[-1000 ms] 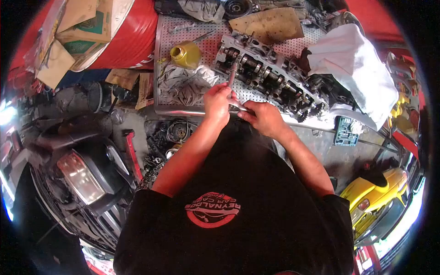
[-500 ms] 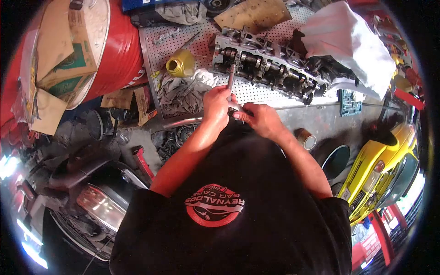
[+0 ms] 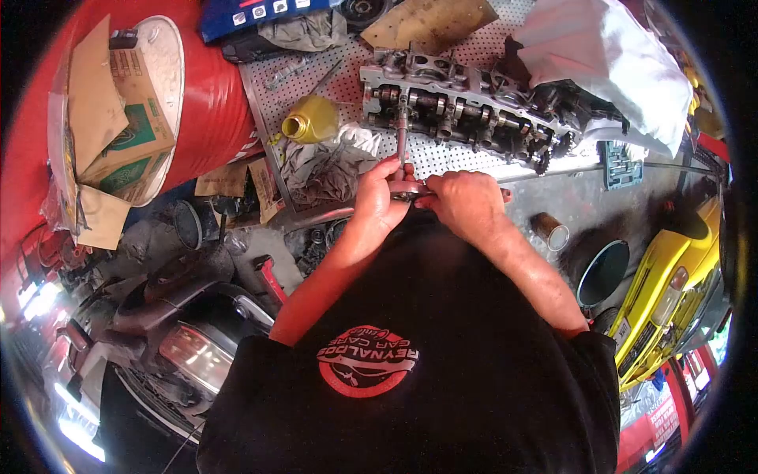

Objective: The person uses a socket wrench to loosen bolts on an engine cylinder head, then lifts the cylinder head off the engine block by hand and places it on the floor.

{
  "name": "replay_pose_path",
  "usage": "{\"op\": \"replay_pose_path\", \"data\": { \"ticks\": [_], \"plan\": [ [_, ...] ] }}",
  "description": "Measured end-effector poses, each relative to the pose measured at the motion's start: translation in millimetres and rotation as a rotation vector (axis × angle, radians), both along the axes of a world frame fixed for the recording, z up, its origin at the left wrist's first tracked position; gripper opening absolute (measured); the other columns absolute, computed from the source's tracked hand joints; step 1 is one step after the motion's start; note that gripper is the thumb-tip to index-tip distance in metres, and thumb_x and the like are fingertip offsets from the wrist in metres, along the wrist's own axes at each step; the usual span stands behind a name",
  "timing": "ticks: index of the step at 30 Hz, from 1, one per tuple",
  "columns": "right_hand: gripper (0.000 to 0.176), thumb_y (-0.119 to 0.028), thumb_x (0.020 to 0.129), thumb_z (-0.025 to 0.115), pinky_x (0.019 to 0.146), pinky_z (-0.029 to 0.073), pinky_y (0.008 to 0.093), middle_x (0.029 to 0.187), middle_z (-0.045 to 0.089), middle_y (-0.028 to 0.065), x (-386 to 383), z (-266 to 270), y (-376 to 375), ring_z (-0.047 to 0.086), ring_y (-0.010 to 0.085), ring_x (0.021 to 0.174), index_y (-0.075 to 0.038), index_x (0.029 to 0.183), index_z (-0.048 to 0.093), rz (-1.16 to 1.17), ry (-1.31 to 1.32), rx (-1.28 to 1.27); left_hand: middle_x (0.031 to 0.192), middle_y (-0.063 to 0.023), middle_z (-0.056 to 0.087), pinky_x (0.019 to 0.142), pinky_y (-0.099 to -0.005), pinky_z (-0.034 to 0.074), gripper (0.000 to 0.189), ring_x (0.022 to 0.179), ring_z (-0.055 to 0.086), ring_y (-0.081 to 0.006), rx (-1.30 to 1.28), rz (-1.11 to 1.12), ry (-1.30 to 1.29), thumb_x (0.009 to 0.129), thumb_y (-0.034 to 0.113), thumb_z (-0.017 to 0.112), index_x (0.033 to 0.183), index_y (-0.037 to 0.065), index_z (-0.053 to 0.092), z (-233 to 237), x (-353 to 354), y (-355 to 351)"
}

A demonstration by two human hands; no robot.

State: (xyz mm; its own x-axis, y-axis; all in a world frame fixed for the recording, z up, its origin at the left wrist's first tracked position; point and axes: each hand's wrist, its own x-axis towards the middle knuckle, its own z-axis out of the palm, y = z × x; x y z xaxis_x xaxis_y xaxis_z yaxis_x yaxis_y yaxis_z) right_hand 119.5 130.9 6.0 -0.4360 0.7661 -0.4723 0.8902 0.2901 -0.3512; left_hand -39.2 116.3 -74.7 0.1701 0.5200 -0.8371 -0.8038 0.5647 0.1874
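Observation:
A metal cylinder head (image 3: pixel 466 107) with its camshaft exposed lies on a perforated metal bench top. From its left part a socket extension (image 3: pixel 402 138) reaches toward me, its far end at the camshaft side of the head. My left hand (image 3: pixel 380 196) is closed around the near end, at the round head of a ratchet wrench (image 3: pixel 407 189). My right hand (image 3: pixel 467 204) wraps over the ratchet's handle, whose end sticks out to the right of the fist. Left of the cylinder head are a yellow oil bottle (image 3: pixel 312 120) and a crumpled grey rag (image 3: pixel 328 172).
White cloth or plastic (image 3: pixel 604 67) drapes over the bench's right side. A teal socket case (image 3: pixel 622 164) sits at the front edge. Below are a tin can (image 3: pixel 550 231) and a round black container (image 3: pixel 603 272). A red drum (image 3: pixel 209 99) stands left, a yellow car (image 3: pixel 671 292) right.
The ratchet's head and handle end now show more plainly, with the handle pointing right. My right hand has shifted slightly and wraps further over it. The whole view has tilted a little.

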Motion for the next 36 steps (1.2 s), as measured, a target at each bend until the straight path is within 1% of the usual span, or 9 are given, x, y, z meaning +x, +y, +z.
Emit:
{"op": "replay_pose_path", "data": {
  "ticks": [6, 10, 13, 14, 18, 25, 29, 32, 36],
  "plan": [
    [0.034, -0.039, 0.084, 0.066, 0.067, 0.051, 0.0453, 0.077, 0.065, 0.0163, 3, -34, -15, 0.065, 0.0361, 0.075, -0.006, 0.088, 0.064, -0.114, 0.191, -0.04, 0.09, -0.0116, 0.062, 0.074, -0.0365, 0.052, 0.015, 0.079, 0.059, -0.0206, 0.131, -0.063, -0.046, 0.088, 0.007, 0.056, 0.101, -0.002, 0.06, -23, -12, -5],
    [0.039, -0.04, 0.086, 0.064, 0.07, 0.049, 0.0489, 0.079, 0.063, 0.0222, 8, -63, -23, 0.062, 0.0424, 0.079, -0.001, 0.089, 0.06, -0.21, 0.464, -0.169, 0.088, -0.018, 0.065, 0.068, -0.0402, 0.056, 0.021, 0.074, 0.066, -0.0264, 0.142, -0.358, 0.49, 0.084, -0.002, 0.062, 0.105, -0.003, 0.057, 6, -4, 16],
    [0.042, -0.04, 0.087, 0.063, 0.072, 0.048, 0.05, 0.082, 0.062, 0.0249, 4, -44, -12, 0.061, 0.0445, 0.082, 0.001, 0.09, 0.059, -0.252, 0.52, -0.28, 0.093, -0.0176, 0.065, 0.075, -0.0422, 0.056, 0.022, 0.083, 0.066, -0.0266, 0.113, -0.449, 0.158, 0.088, 0.006, 0.063, 0.107, -0.003, 0.056, 4, -33, 34],
    [0.042, -0.04, 0.087, 0.063, 0.072, 0.048, 0.0499, 0.082, 0.062, 0.0254, 2, -38, -10, 0.061, 0.0446, 0.082, 0.002, 0.091, 0.058, -0.275, 0.513, -0.314, 0.101, -0.0164, 0.064, 0.084, -0.0437, 0.054, 0.025, 0.094, 0.065, -0.0273, 0.112, -0.406, -0.112, 0.092, 0.011, 0.059, 0.111, -0.003, 0.056, -9, -47, 36],
    [0.041, -0.039, 0.087, 0.063, 0.074, 0.048, 0.0497, 0.084, 0.063, 0.0254, 3, -52, -8, 0.061, 0.0446, 0.083, 0.002, 0.092, 0.058, -0.201, 0.565, -0.291, 0.104, -0.0137, 0.064, 0.088, -0.0428, 0.052, 0.031, 0.099, 0.063, -0.0282, 0.18, -0.635, -0.148, 0.095, 0.01, 0.052, 0.123, -0.004, 0.053, -1, -51, 55],
    [0.036, -0.034, 0.088, 0.064, 0.075, 0.049, 0.0506, 0.084, 0.064, 0.0248, 2, -63, -16, 0.061, 0.0445, 0.085, 0.001, 0.093, 0.058, -0.244, 0.665, -0.289, 0.097, -0.0124, 0.064, 0.08, -0.0408, 0.054, 0.022, 0.087, 0.064, -0.0271, 0.084, -0.814, -0.071, 0.095, 0.012, 0.054, 0.111, -0.004, 0.057, -13, -60, 73],
    [0.034, -0.032, 0.087, 0.065, 0.075, 0.049, 0.0509, 0.084, 0.064, 0.0246, -3, -65, -13, 0.061, 0.0446, 0.086, 0.001, 0.093, 0.058, -0.225, 0.648, -0.332, 0.095, -0.0117, 0.063, 0.078, -0.0394, 0.054, 0.02, 0.083, 0.064, -0.0249, 0.054, -1.027, 0.302, 0.094, 0.016, 0.058, 0.105, -0.001, 0.058, -2, -52, 77],
    [0.034, -0.031, 0.086, 0.066, 0.075, 0.049, 0.0508, 0.084, 0.064, 0.0243, -3, -62, -12, 0.061, 0.0444, 0.085, 0.002, 0.093, 0.058, -0.247, 0.683, -0.311, 0.098, -0.0123, 0.064, 0.08, -0.0389, 0.053, 0.024, 0.087, 0.065, -0.0251, 0.007, -1.072, 0.39, 0.094, 0.017, 0.058, 0.111, -0.001, 0.058, 1, -47, 78],
    [0.034, -0.03, 0.086, 0.066, 0.076, 0.049, 0.0503, 0.085, 0.064, 0.0244, -3, -68, -14, 0.061, 0.0436, 0.086, 0.002, 0.093, 0.059, -0.251, 0.698, -0.293, 0.104, -0.0142, 0.064, 0.086, -0.039, 0.052, 0.035, 0.095, 0.065, -0.0264, 0.051, -0.86, -0.108, 0.095, 0.012, 0.055, 0.127, -0.002, 0.053, 11, -57, 82]
  ]
}}
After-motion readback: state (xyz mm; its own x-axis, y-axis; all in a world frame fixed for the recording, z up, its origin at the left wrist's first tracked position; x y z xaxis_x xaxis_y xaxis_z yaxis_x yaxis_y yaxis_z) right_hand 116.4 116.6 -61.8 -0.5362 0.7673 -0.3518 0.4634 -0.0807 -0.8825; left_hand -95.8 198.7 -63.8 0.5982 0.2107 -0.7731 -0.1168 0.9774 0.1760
